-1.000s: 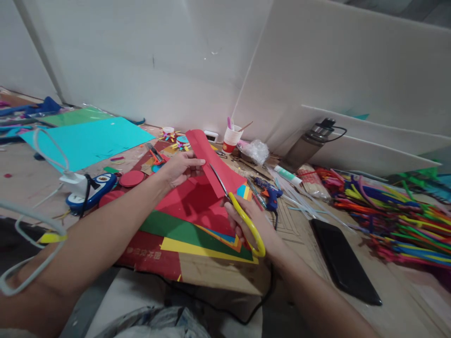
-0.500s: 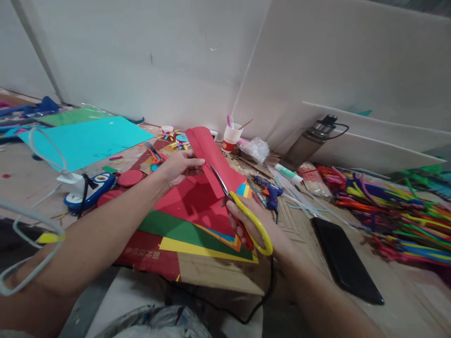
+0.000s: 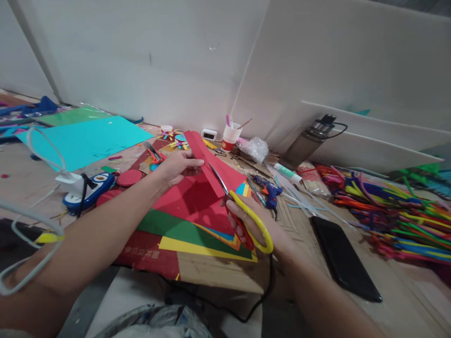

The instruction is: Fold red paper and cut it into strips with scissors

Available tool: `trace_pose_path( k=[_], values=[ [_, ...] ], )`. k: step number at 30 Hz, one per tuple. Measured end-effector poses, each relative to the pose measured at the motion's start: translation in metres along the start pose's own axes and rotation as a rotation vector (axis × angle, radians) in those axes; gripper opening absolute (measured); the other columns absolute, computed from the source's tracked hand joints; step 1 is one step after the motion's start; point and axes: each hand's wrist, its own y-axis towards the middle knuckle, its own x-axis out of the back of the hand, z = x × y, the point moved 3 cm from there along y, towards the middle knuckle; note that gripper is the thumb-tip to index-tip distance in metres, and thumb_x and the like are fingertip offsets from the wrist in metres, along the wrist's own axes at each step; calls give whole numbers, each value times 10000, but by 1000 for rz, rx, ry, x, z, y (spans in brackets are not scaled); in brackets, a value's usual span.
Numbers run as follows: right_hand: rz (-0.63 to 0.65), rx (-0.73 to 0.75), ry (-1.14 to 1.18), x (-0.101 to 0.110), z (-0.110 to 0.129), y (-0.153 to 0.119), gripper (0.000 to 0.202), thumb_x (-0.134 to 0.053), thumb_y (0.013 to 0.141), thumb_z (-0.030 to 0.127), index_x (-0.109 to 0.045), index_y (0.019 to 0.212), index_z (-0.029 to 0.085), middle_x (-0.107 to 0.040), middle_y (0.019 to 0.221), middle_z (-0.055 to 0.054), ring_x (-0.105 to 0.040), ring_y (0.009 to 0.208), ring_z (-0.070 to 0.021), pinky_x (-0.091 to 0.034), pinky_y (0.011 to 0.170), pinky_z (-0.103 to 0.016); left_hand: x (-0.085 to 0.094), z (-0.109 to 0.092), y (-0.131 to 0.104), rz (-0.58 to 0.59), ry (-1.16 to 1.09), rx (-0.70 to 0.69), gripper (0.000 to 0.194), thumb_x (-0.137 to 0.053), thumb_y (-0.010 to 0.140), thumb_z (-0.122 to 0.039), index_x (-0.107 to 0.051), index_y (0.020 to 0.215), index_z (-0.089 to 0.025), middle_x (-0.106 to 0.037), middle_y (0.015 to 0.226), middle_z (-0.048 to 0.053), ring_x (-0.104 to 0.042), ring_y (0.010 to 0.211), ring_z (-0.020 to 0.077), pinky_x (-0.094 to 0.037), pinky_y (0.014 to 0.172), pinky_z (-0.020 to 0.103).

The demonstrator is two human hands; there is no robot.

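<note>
1. While the head view is showing both arms, the person's left grip is pinching the left edge of a red paper, thumb on top, the fingers underneath partly hiding.
2. The right grip is grasping the scissors by their red and yellow handles, which are covering some fingers.
3. Between both grips, the red paper is tilting above a red sheet on the tabletop. One blade is showing against it; how far the blades are parting, one cannot tell.
4. Under the red sheet, a green sheet and a yellow sheet are peeking out, mostly covered.
5. At left, a pale cable is crossing before the forearm and running out of frame.
6. Rightward, colourful fuzzy sticks are blurring together, the frame's edge cutting them off.
</note>
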Motion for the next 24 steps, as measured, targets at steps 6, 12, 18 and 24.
trace_pose_path(
  k=[6, 12, 18, 24],
  values=[
    [26, -20, 63, 0, -1, 1, 427, -486, 830, 639, -489, 915, 220, -528, 591, 66, -466, 381, -76, -407, 330, -184, 2, 3, 1, -51, -83, 103, 171, -757, 644, -91, -678, 794, -117, -685, 729, 50, -636, 611, 119, -538, 630, 259],
    [30, -73, 57, 4, -1, 0, 382, -468, 856, 599, -482, 896, 219, -532, 572, 66, -460, 357, -76, -384, 316, -181, 2, 4, 2, -54, -13, 87, 160, -767, 637, -117, -679, 771, -109, -678, 708, 55, -616, 577, 114, -521, 608, 258],
    [23, -90, 39, 6, 0, -1, 381, -507, 831, 595, -459, 826, 217, -512, 527, 68, -462, 349, -80, -357, 311, -177, -2, 4, 0, -27, 55, 27, 158, -791, 624, -146, -679, 726, -103, -666, 678, 50, -601, 561, 108, -508, 594, 246],
    [26, -84, 31, 5, 2, -1, 335, -495, 832, 549, -475, 853, 215, -511, 530, 72, -462, 359, -80, -372, 326, -182, -3, 5, -1, -66, -64, 139, 148, -751, 641, -75, -661, 753, -113, -672, 693, 47, -618, 579, 111, -523, 626, 256]
  ],
)
